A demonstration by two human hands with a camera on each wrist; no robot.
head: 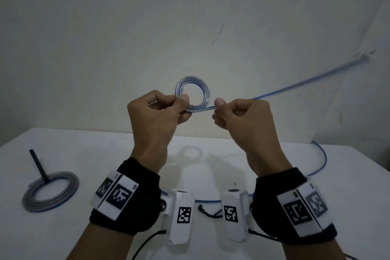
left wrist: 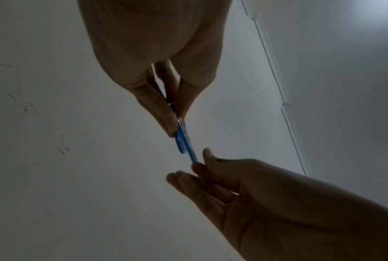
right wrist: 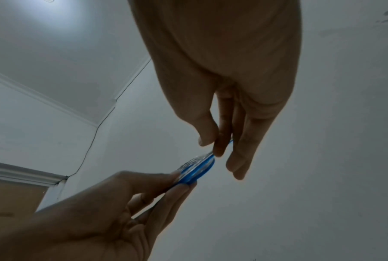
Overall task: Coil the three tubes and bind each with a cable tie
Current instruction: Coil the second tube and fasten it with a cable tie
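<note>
A small coil of clear tube with a blue stripe is held up in front of the wall. My left hand pinches its lower left edge between thumb and fingers. My right hand pinches the loose tube just right of the coil; the blurred free end swings up to the right. In the left wrist view the coil shows edge-on between both hands, as does the coil in the right wrist view. A finished coil with a black cable tie lies on the table at the left.
The white table runs below the hands, against a pale wall. Another blue-striped tube curves across the table's right side and near edge. A thin black cable tie lies on the table between my wrists.
</note>
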